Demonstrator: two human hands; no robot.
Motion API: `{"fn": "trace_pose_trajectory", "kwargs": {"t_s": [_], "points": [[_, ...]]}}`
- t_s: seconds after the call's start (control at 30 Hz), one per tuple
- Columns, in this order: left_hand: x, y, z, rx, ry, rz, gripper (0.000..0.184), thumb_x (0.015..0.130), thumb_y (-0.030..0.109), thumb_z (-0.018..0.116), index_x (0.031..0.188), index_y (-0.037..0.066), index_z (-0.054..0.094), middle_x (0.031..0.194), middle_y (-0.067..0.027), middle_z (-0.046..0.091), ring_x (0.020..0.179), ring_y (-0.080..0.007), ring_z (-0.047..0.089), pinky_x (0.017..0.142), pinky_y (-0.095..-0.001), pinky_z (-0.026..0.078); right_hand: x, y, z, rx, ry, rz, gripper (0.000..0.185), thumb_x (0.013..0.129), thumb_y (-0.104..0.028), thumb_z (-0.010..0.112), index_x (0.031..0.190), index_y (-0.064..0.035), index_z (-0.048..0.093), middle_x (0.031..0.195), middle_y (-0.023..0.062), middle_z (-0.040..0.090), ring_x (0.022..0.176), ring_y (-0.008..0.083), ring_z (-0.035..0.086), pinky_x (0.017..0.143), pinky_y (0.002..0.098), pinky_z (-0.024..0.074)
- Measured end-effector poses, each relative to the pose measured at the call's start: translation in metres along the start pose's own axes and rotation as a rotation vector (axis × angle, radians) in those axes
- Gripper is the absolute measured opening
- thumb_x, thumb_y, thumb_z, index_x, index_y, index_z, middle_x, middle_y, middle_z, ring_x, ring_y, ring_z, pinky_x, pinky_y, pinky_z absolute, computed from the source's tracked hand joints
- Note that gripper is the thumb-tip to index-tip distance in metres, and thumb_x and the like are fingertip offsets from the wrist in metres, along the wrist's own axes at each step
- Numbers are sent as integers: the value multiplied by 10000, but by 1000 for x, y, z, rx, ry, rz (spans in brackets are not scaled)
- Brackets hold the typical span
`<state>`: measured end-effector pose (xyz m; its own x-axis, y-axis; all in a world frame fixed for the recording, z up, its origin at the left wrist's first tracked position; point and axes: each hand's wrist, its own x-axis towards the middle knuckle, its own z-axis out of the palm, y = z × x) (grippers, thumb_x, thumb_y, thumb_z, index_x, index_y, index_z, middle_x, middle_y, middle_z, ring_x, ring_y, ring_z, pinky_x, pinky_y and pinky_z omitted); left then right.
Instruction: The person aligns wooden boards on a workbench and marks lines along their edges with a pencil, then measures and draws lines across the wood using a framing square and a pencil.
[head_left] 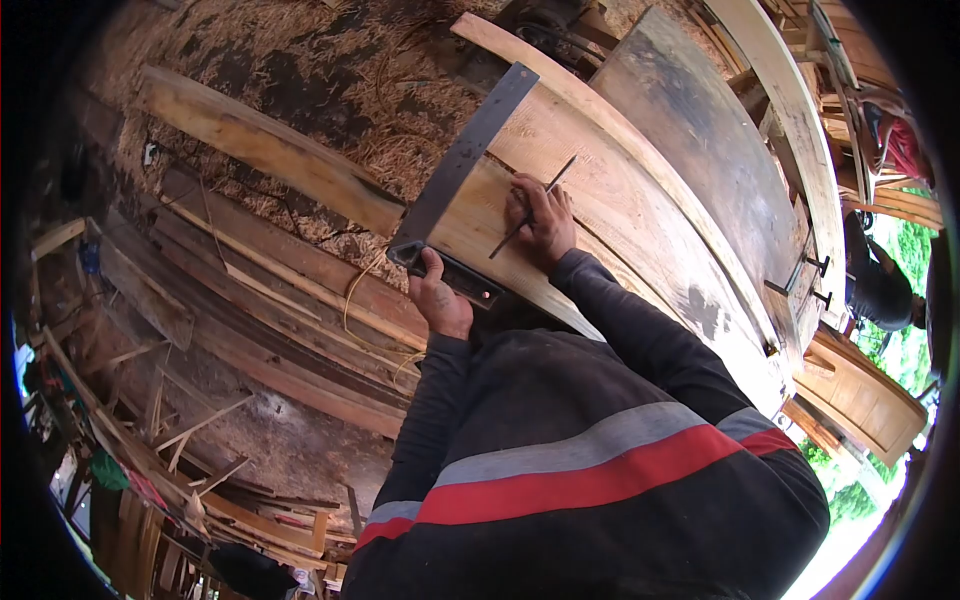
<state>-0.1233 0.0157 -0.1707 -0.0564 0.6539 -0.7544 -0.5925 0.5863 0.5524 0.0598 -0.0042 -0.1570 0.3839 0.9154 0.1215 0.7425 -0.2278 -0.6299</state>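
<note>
My left hand [441,298] grips the stock end of a dark carpenter's square [468,150], thumb on top. The square's long blade lies across the end of a pale wooden board [620,200], and its stock runs along the near edge. In my right hand [545,218] is a thin, dark, pencil-like stick [562,172], held slantwise over the board to the right of the blade. The fingers are closed around its middle. Whether its lower tip touches the wood I cannot tell.
Another plank [270,135] lies to the left, above a floor covered in shavings [330,60]. Long boards [300,310] are stacked at lower left. A dark panel [690,100] and clamps [818,266] are at right, with another person [880,280] beyond. A thin yellow cord [348,300] hangs near my left hand.
</note>
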Motion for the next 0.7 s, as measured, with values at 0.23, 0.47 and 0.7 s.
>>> {"fn": "trace_pose_trajectory", "kwargs": {"t_s": [0.23, 0.47, 0.7], "points": [[-1, 0, 0, -2, 34, -7, 334, 962, 189, 688, 1234, 44, 558, 1200, -79, 623, 1061, -216, 613, 942, -388, 512, 1, 0, -1, -22, -1, -23, 337, 914, -147, 641, 1240, -95, 568, 1253, 130, 628, 1125, 365, 568, 979, 457, 433], [3, -3, -2, -12, 5, 1, 314, 954, 173, 698, 1210, 41, 574, 1178, -57, 626, 1053, -202, 605, 944, -373, 503, 1, 0, 0, -32, 1, -22, 334, 921, -151, 638, 1241, -93, 564, 1247, 131, 630, 1090, 367, 576, 960, 455, 438], [6, -9, -3, 31, 71, 47, 254, 955, 167, 696, 1153, 42, 599, 1135, -58, 642, 1020, -193, 613, 913, -367, 515, 1, 2, 1, -20, 17, -42, 345, 907, -134, 641, 1242, -98, 564, 1248, 127, 631, 1065, 365, 581, 952, 452, 441]]}}
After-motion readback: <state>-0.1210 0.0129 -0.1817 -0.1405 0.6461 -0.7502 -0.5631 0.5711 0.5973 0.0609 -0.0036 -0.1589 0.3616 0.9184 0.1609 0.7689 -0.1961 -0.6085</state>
